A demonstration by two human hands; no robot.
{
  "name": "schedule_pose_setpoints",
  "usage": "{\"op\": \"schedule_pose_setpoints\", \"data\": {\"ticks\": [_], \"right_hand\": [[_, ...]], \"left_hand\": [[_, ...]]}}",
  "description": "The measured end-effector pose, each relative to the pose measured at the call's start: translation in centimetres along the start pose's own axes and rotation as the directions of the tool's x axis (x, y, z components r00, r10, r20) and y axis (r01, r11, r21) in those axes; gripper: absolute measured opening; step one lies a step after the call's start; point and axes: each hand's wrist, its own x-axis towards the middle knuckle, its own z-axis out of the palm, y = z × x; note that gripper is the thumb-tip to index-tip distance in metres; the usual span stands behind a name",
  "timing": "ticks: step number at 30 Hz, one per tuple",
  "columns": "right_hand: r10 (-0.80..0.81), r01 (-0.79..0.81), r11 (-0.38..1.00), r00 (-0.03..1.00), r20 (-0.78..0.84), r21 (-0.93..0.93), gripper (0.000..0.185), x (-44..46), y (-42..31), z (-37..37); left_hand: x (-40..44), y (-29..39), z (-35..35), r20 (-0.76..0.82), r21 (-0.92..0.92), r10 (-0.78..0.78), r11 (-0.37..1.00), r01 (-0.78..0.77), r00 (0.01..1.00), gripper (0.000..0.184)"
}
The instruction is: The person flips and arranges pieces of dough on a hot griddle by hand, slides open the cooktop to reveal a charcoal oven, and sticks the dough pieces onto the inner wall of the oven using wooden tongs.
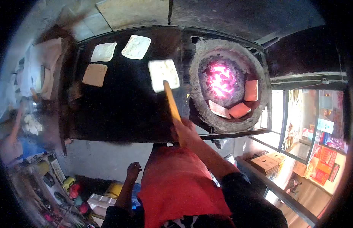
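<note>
My right hand (189,135) is wrapped round a wooden stick (171,102) that points away from me over a dark flat surface. The stick's tip meets a pale square flatbread (164,72); whether that bread is lifted or lying flat I cannot tell. Farther left are more flatbreads: one at the back (136,47), one beside it (103,52), and a browner one (94,75). My left hand (134,171) hangs low by the red apron (180,186), fingers curled in, nothing visible in it.
To the right, a round clay oven (199,57) holds glowing coals (221,78), with three reddish-lit flatbreads (251,90) along its inner wall. At far left a co-worker's arm (17,127) reaches near pale dough pieces (33,124). Cardboard boxes (265,162) stand at lower right.
</note>
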Motion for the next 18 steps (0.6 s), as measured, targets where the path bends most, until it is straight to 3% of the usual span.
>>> {"op": "schedule_pose_setpoints", "data": {"ticks": [2, 3, 4, 5, 6, 8, 12, 14, 17, 18], "right_hand": [[-0.016, 0.015, 0.999, 1.000, 0.024, 0.037, 0.030, -2.4, 1.3, -2.8], [-0.001, -0.006, 0.992, 0.998, -0.060, -0.127, 0.029, -3.6, 2.0, -3.1], [-0.011, -0.030, 0.959, 0.990, -0.142, -0.282, 0.028, -4.0, 2.1, -3.4], [-0.024, -0.018, 0.963, 0.988, -0.151, -0.270, 0.028, -3.4, 2.5, -3.4], [-0.038, 0.009, 0.966, 0.993, -0.111, -0.257, 0.031, -2.2, 3.3, -3.4], [-0.066, 0.061, 0.988, 0.997, -0.027, -0.139, 0.035, -2.5, 2.6, -2.9], [-0.039, 0.037, 0.987, 0.999, -0.013, -0.158, 0.029, -5.7, -0.2, -5.2], [0.028, -0.009, 0.984, 0.994, -0.107, 0.179, 0.036, -6.8, -0.7, -7.6], [-0.007, 0.008, 0.993, 1.000, -0.006, 0.120, 0.036, -7.0, -3.5, -12.4], [0.052, -0.045, 0.989, 0.998, -0.042, 0.143, 0.037, -7.0, -4.5, -13.0]], "left_hand": [[0.6, -1.2, -0.1, 0.043, 0.032, 0.005, 0.999, -0.006, 0.999, 0.029], [1.4, -3.5, -0.8, 0.058, 0.045, -0.006, 0.999, 0.003, 0.998, 0.029], [3.6, -6.0, -1.3, 0.124, 0.087, 0.082, 0.992, -0.093, 0.989, 0.029], [5.0, -6.9, -1.4, 0.187, 0.120, 0.170, 0.974, -0.195, 0.967, 0.029], [2.8, -3.9, 0.2, 0.104, 0.045, 0.050, 0.997, -0.055, 0.993, 0.026], [1.2, -1.1, 1.5, 0.101, 0.096, 0.074, 0.992, -0.084, 0.992, 0.026], [-0.7, 3.3, 4.6, 0.116, 0.219, 0.074, 0.971, -0.099, 0.990, 0.027], [-0.8, 3.6, 5.6, 0.145, 0.220, 0.116, 0.964, -0.147, 0.982, 0.029], [-1.0, 3.7, 7.3, 0.107, 0.292, 0.047, 0.953, -0.076, 0.993, 0.032], [-1.3, 3.6, 7.9, 0.110, 0.300, 0.037, 0.951, -0.069, 0.993, 0.032]]}}
